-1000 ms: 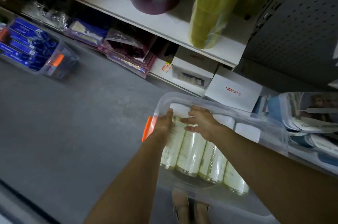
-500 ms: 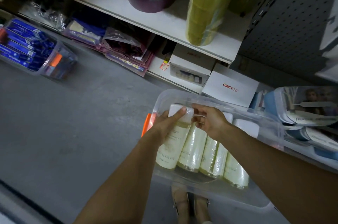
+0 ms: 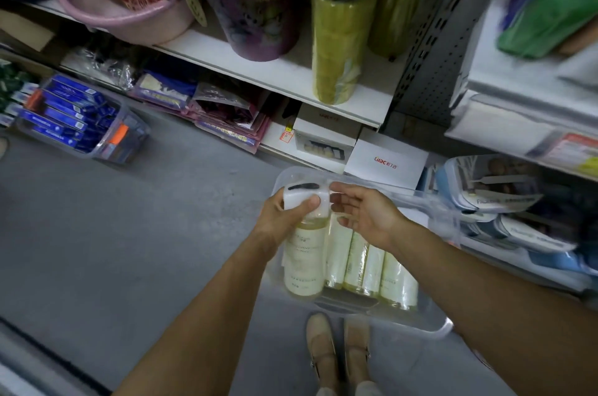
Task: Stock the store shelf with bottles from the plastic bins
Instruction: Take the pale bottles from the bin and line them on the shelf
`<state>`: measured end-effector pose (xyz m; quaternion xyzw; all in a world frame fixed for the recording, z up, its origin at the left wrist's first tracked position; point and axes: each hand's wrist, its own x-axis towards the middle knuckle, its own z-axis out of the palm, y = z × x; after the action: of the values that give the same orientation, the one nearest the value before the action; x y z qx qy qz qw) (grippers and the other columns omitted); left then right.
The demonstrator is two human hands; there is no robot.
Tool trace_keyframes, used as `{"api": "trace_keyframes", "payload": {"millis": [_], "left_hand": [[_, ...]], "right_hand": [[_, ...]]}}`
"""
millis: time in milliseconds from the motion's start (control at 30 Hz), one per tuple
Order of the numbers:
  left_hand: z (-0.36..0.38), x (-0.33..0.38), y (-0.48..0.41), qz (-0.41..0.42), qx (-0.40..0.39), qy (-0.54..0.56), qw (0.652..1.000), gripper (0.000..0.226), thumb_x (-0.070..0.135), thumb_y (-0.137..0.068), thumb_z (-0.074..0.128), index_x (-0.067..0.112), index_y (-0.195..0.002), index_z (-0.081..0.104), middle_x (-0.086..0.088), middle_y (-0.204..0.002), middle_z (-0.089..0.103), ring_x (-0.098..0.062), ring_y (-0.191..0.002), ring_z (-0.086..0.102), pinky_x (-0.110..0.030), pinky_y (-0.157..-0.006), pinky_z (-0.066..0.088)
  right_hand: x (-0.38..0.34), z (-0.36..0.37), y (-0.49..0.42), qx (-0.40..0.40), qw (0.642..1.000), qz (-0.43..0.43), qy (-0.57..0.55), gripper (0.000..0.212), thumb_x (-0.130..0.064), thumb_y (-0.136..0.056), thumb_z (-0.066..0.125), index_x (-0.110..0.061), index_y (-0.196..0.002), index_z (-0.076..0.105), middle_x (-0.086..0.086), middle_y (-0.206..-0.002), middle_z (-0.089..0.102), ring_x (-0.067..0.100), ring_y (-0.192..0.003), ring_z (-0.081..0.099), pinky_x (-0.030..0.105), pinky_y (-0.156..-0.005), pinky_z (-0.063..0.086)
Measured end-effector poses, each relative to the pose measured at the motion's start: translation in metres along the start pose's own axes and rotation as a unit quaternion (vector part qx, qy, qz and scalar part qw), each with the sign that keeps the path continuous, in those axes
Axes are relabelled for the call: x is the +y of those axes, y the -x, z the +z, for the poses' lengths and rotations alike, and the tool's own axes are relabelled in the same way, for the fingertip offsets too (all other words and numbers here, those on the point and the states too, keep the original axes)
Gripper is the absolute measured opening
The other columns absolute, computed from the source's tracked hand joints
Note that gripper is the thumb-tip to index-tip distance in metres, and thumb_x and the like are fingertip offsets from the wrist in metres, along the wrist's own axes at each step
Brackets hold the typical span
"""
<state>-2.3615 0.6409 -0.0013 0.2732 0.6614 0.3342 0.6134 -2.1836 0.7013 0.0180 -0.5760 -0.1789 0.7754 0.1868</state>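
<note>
Head view. Grips the white cap of one pale bottle [image 3: 304,259] with the left hand [image 3: 284,217], fingers curled round it. Raised higher than half a second ago, above its row, at the 9 o'clock end of the clear plastic bin [image 3: 433,329]. Has let go with the right hand [image 3: 365,221]: now open and relaxed at 3 o'clock of the cap, off the remaining bottles [image 3: 365,269] lying at 3 o'clock of the raised one. Store shelf [image 3: 291,78] at 12 o'clock.
</note>
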Motion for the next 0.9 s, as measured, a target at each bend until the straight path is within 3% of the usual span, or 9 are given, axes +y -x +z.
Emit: {"api": "trace_keyframes", "payload": {"millis": [100,167,267,333,467,600,800,900], "left_hand": [[0.006,0.032,0.022,-0.008,0.031,0.009,0.999,0.027,0.039,-0.086,0.073,0.022,-0.106,0.071,-0.001,-0.096,0.077,-0.021,-0.092,0.073,-0.029,-0.071,0.058],[0.011,0.055,0.037,-0.023,0.049,0.019,0.998,0.027,0.046,-0.086,0.071,0.025,-0.102,0.070,0.002,-0.092,0.077,-0.016,-0.086,0.073,-0.029,-0.070,0.057],[0.014,0.087,0.058,-0.048,0.074,0.047,0.995,0.033,0.055,-0.086,0.067,0.025,-0.098,0.062,0.001,-0.088,0.073,-0.014,-0.079,0.070,-0.029,-0.068,0.055],[0.015,0.111,0.074,-0.063,0.091,0.066,0.992,0.048,0.065,-0.081,0.066,0.024,-0.104,0.060,-0.003,-0.095,0.072,-0.017,-0.084,0.070,-0.031,-0.069,0.056],[0.014,0.155,0.109,-0.067,0.095,0.085,0.990,0.105,0.092,-0.045,0.066,0.022,-0.124,0.062,-0.006,-0.105,0.074,-0.023,-0.090,0.073,-0.032,-0.063,0.058],[0.013,0.198,0.149,-0.047,0.081,0.077,0.993,0.095,0.088,-0.062,0.062,0.015,-0.123,0.062,-0.010,-0.103,0.075,-0.027,-0.089,0.074,-0.035,-0.056,0.059],[0.023,0.264,0.201,0.017,0.033,0.051,0.998,0.079,0.080,-0.073,0.061,0.018,-0.123,0.062,-0.012,-0.104,0.075,-0.030,-0.093,0.073,-0.042,-0.067,0.061],[0.032,0.291,0.224,0.052,0.007,0.034,0.998,0.078,0.078,-0.075,0.061,0.019,-0.127,0.058,-0.011,-0.110,0.072,-0.029,-0.096,0.071,-0.043,-0.069,0.061]], "right_hand": [[-0.001,0.003,0.026,0.005,0.996,0.005,0.084,0.034,-0.034,-0.102,0.048,-0.010,-0.113,0.069,0.007,-0.099,0.072,0.022,-0.097,0.064,0.038,-0.090,0.050],[0.001,0.005,0.044,-0.003,0.991,0.024,0.132,0.046,-0.047,-0.102,0.042,-0.010,-0.109,0.069,0.009,-0.103,0.073,0.025,-0.102,0.067,0.041,-0.098,0.051],[-0.001,0.008,0.071,-0.021,0.984,0.041,0.170,0.064,-0.062,-0.099,0.035,-0.009,-0.112,0.069,0.010,-0.107,0.074,0.027,-0.106,0.068,0.041,-0.097,0.052],[-0.005,0.012,0.092,-0.034,0.985,0.038,0.168,0.070,-0.068,-0.096,0.033,-0.011,-0.115,0.069,0.009,-0.110,0.074,0.026,-0.108,0.068,0.042,-0.099,0.051],[-0.022,0.028,0.141,-0.017,0.991,-0.008,0.133,0.063,-0.067,-0.094,0.037,-0.016,-0.117,0.067,0.010,-0.109,0.074,0.027,-0.106,0.069,0.047,-0.101,0.051],[-0.048,0.041,0.195,-0.011,0.988,-0.062,0.138,0.058,-0.066,-0.094,0.038,-0.019,-0.114,0.066,0.008,-0.103,0.075,0.025,-0.098,0.071,0.044,-0.096,0.054],[-0.085,0.049,0.264,-0.034,0.981,-0.144,0.125,0.060,-0.067,-0.092,0.040,-0.019,-0.116,0.066,0.009,-0.101,0.076,0.026,-0.098,0.072,0.048,-0.097,0.053],[-0.098,0.049,0.292,-0.035,0.979,-0.171,0.108,0.062,-0.068,-0.092,0.039,-0.017,-0.118,0.064,0.009,-0.092,0.076,0.025,-0.086,0.073,0.042,-0.082,0.058]]}}
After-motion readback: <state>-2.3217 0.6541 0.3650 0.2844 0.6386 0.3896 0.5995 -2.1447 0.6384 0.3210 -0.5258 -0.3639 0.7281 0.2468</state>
